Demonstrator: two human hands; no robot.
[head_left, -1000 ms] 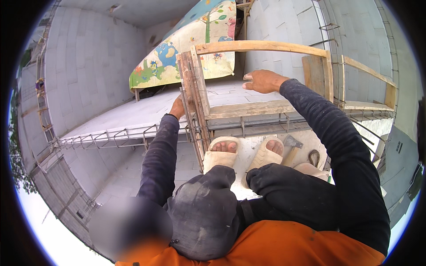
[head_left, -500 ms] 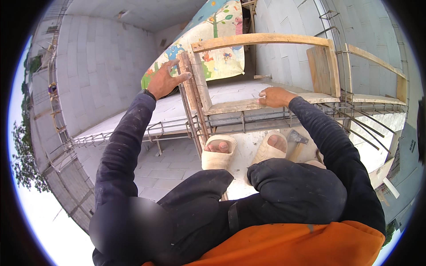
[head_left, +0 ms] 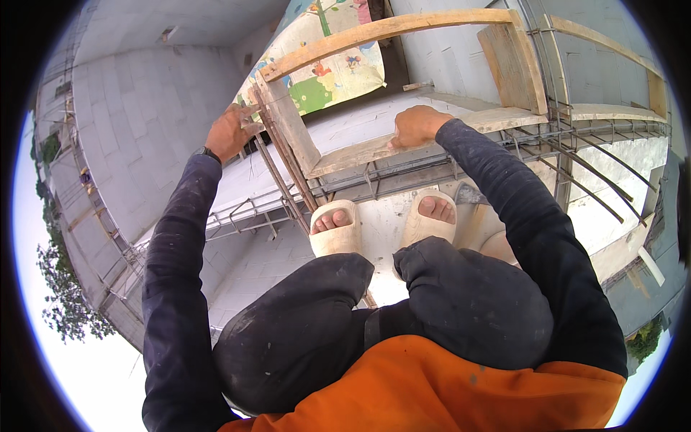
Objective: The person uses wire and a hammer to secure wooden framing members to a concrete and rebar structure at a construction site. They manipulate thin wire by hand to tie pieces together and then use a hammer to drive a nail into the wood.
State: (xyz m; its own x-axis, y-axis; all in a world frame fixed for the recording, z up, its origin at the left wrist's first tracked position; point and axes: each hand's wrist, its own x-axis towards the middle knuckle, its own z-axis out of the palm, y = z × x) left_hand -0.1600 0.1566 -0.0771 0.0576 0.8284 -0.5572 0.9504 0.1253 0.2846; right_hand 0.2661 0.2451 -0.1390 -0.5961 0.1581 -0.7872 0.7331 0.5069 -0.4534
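Observation:
My right hand has its fingers curled over the lower board of a wooden frame, just beyond my feet. The frame's long upper rail arches across the far side. At the frame's left end my left hand is beside upright rusty steel bars. Its thumb and fingers are apart, with the fingertips close to the bars; whether they touch cannot be told. Partly hidden behind my right sandal lies a tool with a flat metal head and a wooden handle.
Tied reinforcing bars run along under the frame, and loose rod ends jut out at the right. Both my sandals rest on a pale narrow ledge. Grey block walls drop away beyond, and a printed colourful sheet hangs behind the frame.
The frame and bars have shifted left and tilted in view. My left hand has moved left and nearer. My right hand's fingers, more stretched before, are now curled at the lower board.

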